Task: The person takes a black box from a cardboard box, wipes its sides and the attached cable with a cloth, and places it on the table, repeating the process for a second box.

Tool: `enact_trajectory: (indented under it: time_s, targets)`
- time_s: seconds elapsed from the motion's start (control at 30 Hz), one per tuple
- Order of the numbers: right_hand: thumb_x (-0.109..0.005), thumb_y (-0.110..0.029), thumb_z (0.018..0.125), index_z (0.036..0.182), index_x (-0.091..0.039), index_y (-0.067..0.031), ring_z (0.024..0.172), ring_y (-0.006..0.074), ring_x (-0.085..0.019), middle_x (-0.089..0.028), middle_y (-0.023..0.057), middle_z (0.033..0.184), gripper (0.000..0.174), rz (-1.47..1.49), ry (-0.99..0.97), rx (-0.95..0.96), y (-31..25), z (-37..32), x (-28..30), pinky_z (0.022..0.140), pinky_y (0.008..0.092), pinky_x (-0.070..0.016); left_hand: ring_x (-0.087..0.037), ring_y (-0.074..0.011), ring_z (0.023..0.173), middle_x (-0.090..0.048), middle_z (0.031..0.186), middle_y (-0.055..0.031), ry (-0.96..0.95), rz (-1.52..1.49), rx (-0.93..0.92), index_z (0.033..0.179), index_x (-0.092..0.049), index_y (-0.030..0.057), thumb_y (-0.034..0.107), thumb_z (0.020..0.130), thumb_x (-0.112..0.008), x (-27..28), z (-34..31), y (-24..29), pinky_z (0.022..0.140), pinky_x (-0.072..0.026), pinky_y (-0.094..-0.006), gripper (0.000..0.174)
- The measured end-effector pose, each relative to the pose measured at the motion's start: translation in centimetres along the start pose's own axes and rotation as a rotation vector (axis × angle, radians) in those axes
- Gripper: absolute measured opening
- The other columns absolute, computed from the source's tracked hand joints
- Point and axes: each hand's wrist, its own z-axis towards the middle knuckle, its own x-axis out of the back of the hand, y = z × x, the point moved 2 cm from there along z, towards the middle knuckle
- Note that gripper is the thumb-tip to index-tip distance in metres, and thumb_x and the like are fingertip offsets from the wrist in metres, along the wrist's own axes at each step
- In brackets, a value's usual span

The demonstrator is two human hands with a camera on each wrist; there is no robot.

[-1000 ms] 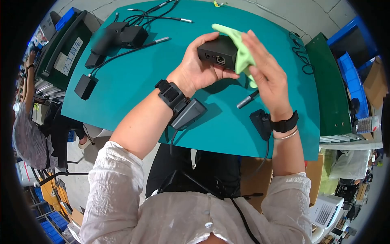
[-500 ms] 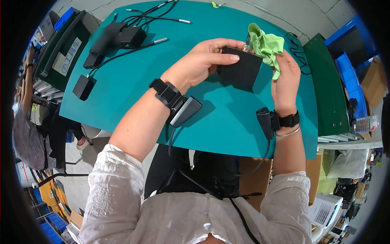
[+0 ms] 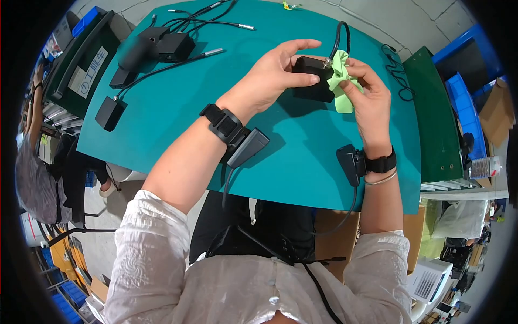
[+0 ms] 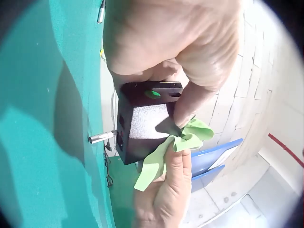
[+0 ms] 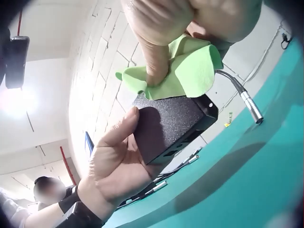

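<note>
My left hand grips a small black box above the table, thumb on its face. Ports show along one side of the box in the right wrist view. A light green cloth is bunched in my right hand, which pinches it against the box's right edge. In the right wrist view the cloth drapes over that edge beneath the thumb. A black cable loops up from a metal connector on the box, and its metal plug hangs free.
On the teal table, several black boxes with cables lie at the back left, one box nearer me. A thin coiled cable lies at the right edge. Beyond stand a green cabinet and blue bins. Another person is at the left.
The left hand has turned the box from its port side facing me to its broad face. The right hand, earlier flat against the cloth, now pinches it bunched at the box's edge.
</note>
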Motion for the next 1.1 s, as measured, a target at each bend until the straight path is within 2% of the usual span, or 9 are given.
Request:
enact_trajectory:
  time_s: [0.13,0.2,0.27,0.33,0.37,0.43,0.57,0.83,1.1]
  targets:
    - [-0.066,-0.01,0.086,0.102,-0.063,-0.0005,0.096,0.0129,-0.058,-0.061,0.0086,0.107,0.019,0.14,0.052,-0.01,0.0,-0.2,0.0,0.081,0.0264,-0.049,-0.056,-0.0121,0.104,-0.059,0.119,-0.0089,-0.019,0.047,-0.024,0.135,-0.042,0.0018,-0.002,0.08,-0.065,-0.4,0.0,0.3,0.09,-0.0462,-0.0254,0.06]
    - [-0.064,-0.013,0.088,0.106,-0.062,-0.001,0.089,0.0101,-0.057,-0.06,0.0064,0.104,0.021,0.132,0.187,-0.198,-0.1,-0.3,0.6,0.076,0.0237,-0.048,-0.057,-0.013,0.105,-0.059,0.121,-0.0096,-0.018,0.146,-0.048,0.135,-0.043,0.0011,-0.004,0.081,-0.063,-0.7,-0.2,0.6,0.09,-0.0475,-0.0258,0.058]
    - [-0.063,-0.016,0.089,0.102,-0.064,-0.0011,0.085,0.0102,-0.055,-0.06,0.0052,0.101,0.019,0.075,0.242,-0.148,-0.7,-0.2,0.6,0.071,0.024,-0.0467,-0.057,-0.0133,0.105,-0.059,0.122,-0.0101,-0.002,0.166,-0.052,0.134,-0.043,0.0007,-0.004,0.081,-0.062,-0.6,0.0,0.3,0.09,-0.0479,-0.0258,0.057]
    - [-0.066,-0.015,0.087,0.098,-0.067,-0.0016,0.083,0.0132,-0.055,-0.061,0.0059,0.1,0.017,-0.337,0.313,0.233,-1.9,-0.3,0.6,0.069,0.0268,-0.0466,-0.057,-0.0137,0.105,-0.059,0.123,-0.0106,0.014,0.186,-0.053,0.134,-0.044,0.0002,-0.005,0.081,-0.062,-0.5,0.1,0.0,0.09,-0.0483,-0.0258,0.056]
    - [-0.066,-0.015,0.087,0.098,-0.067,-0.0016,0.083,0.0132,-0.055,-0.061,0.0059,0.1,0.017,-0.338,0.312,0.234,-1.9,-0.3,0.6,0.069,0.0268,-0.0466,-0.058,-0.0138,0.104,-0.059,0.121,-0.0103,0.028,0.179,-0.056,0.133,-0.045,-0.0002,-0.005,0.081,-0.062,-0.5,0.1,0.1,0.089,-0.0483,-0.0258,0.055]
    - [-0.069,-0.01,0.081,0.097,-0.069,-0.0037,0.082,0.018,-0.054,-0.06,0.0062,0.103,0.017,-0.502,0.111,0.46,-2.2,-0.4,-0.3,0.071,0.0296,-0.0469,-0.058,-0.0138,0.103,-0.06,0.119,-0.01,0.043,0.172,-0.058,0.133,-0.045,-0.0006,-0.005,0.081,-0.062,-0.6,0.0,0.2,0.089,-0.0483,-0.0257,0.055]
    - [-0.068,-0.004,0.074,0.109,-0.068,-0.0101,0.079,0.0213,-0.051,-0.062,0.0007,0.105,0.035,-0.724,-0.124,0.57,-3.2,-0.3,-2.3,0.073,0.0307,-0.0472,-0.059,-0.0141,0.101,-0.061,0.114,-0.0082,0.087,0.348,-0.073,0.134,-0.044,-0.0009,-0.002,0.08,-0.065,-1.0,-0.2,0.2,0.086,-0.049,-0.0268,0.057]
    - [-0.065,-0.002,0.077,0.111,-0.067,-0.0108,0.076,0.0218,-0.05,-0.065,0.0016,0.087,0.035,-0.723,-0.158,0.497,-3.3,-0.4,-2.2,0.071,0.0303,-0.047,-0.058,-0.018,0.103,-0.059,0.116,-0.0136,0.059,0.428,-0.045,0.146,-0.024,0.0132,-0.006,0.08,-0.062,-1.5,-0.7,0.4,0.088,-0.0493,-0.031,0.079]
    - [-0.061,0.0,0.079,0.107,-0.067,-0.0069,0.076,0.0205,-0.054,-0.061,0.0074,0.076,0.03,-0.568,-0.198,0.53,-3.9,-0.4,-0.9,0.062,0.0297,-0.0461,-0.056,-0.0224,0.107,-0.057,0.119,-0.0181,0.079,0.279,-0.081,0.147,-0.014,0.0078,-0.006,0.081,-0.062,-1.6,-0.7,-0.4,0.093,-0.046,-0.0331,0.083]
